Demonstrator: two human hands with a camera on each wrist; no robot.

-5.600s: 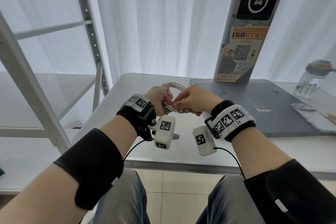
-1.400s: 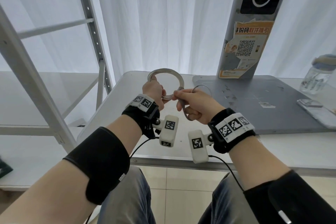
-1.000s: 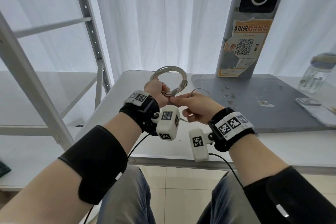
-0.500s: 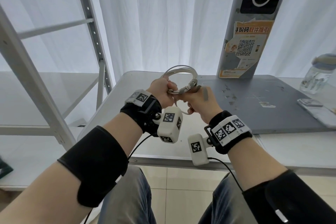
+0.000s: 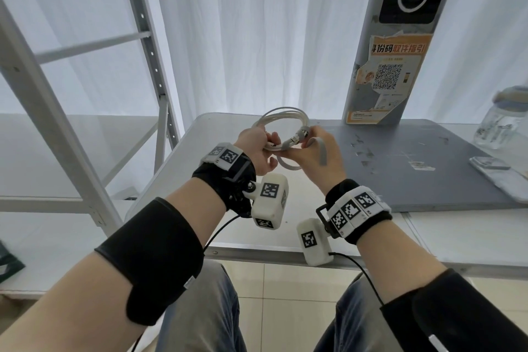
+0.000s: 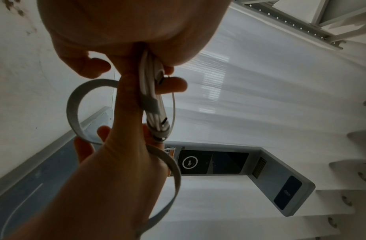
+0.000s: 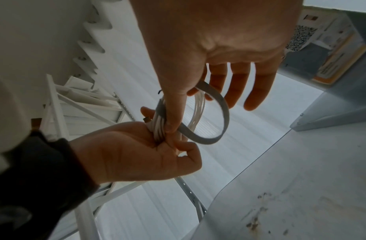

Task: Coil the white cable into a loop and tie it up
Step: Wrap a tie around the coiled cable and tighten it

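The white cable is wound into a several-turn coil held above the table. My left hand grips the bunched strands at the coil's near side; the left wrist view shows the bundle running out of its fist. A grey strap circles the bundle near the connectors. My right hand pinches strap and bundle with thumb and forefinger, its other fingers straight. The strap's slack bows out in a loop, and its tail lies over the back of the right hand.
Under the hands is a white table with its front edge close to my knees. A grey mat covers its right part, where a post with a poster stands. At far right are a bottle and a flat device. A metal rack stands left.
The coil has tipped over to the right. The right hand has brought the grey strap round the bundle beside the connectors, and the tail now lies over its back. The left hand's grip holds.
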